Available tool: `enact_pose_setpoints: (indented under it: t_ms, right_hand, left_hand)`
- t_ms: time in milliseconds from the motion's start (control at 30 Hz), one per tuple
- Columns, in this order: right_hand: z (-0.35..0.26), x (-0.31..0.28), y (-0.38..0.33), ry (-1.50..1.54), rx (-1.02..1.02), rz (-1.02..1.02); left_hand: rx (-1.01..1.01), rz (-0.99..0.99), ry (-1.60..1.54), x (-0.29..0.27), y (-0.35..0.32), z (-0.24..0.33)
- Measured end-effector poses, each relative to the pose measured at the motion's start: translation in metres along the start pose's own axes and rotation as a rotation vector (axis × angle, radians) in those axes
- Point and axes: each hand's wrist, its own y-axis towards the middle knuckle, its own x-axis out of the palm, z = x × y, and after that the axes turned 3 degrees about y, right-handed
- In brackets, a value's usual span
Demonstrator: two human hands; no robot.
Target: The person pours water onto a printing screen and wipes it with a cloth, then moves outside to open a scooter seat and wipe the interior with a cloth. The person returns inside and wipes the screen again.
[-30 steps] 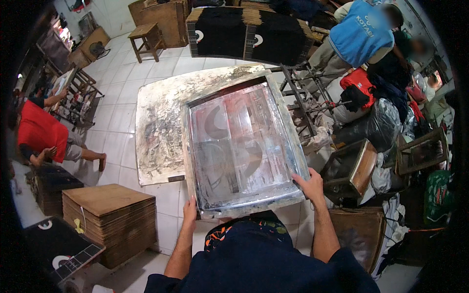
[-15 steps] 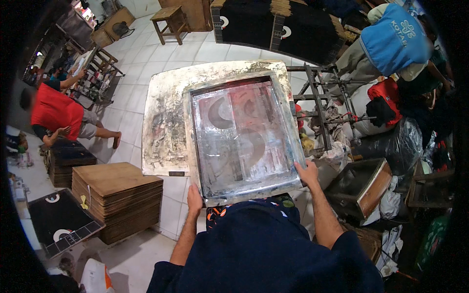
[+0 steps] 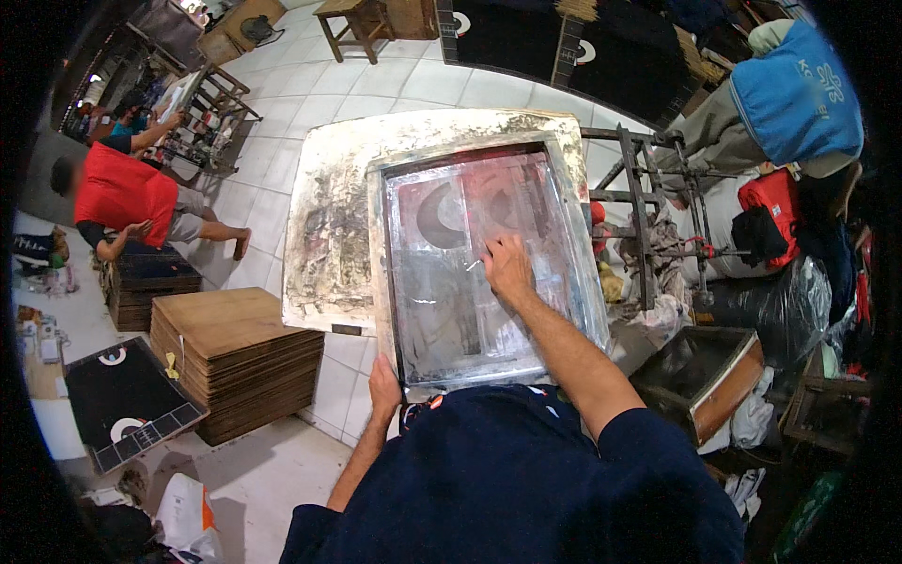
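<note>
A screen-printing frame [image 3: 382, 282] with a greyish, see-through mesh and dark curved shapes lies tilted before me, over a stained pale board [image 3: 329, 226]. My left hand [image 3: 383, 390] grips the frame's near left corner, thumb up along its outer side. Over the middle of the mesh, my right hand [image 3: 508, 267] has its fingers bent and drawn together, the tips at the surface. Beside those fingertips shows a small whitish mark [image 3: 473, 266]; whether the fingers pinch anything is too small to tell.
A stack of brown boards [image 3: 235, 352] stands at left, beside a black printed panel [image 3: 132, 399]. Right of the frame is a dark metal rack [image 3: 641, 216], with a wooden box [image 3: 700, 381] nearer. One person in red [image 3: 127, 193] is at left, another in blue [image 3: 794, 99] at far right.
My right hand has left the frame's right edge and moved inward onto the middle of the mesh, fingers now bent together. The left hand stays at the corner. The view has shifted slightly.
</note>
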Motion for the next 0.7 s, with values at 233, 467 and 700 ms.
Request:
enact_pose_setpoints:
  t_ms: [233, 467, 700]
  right_hand:
    - [0.03, 0.035, -0.007, 0.015, 0.04, -0.103]
    - [0.043, 0.028, -0.014, -0.151, 0.018, -0.177]
    - [0.026, 0.001, -0.002, -0.172, 0.064, -0.353]
  left_hand:
    - [0.062, 0.076, -0.046, 0.015, -0.02, 0.008]
    - [-0.002, 0.033, -0.078, 0.033, -0.053, 0.016]
    - [-0.024, 0.031, -0.099, 0.04, -0.065, 0.018]
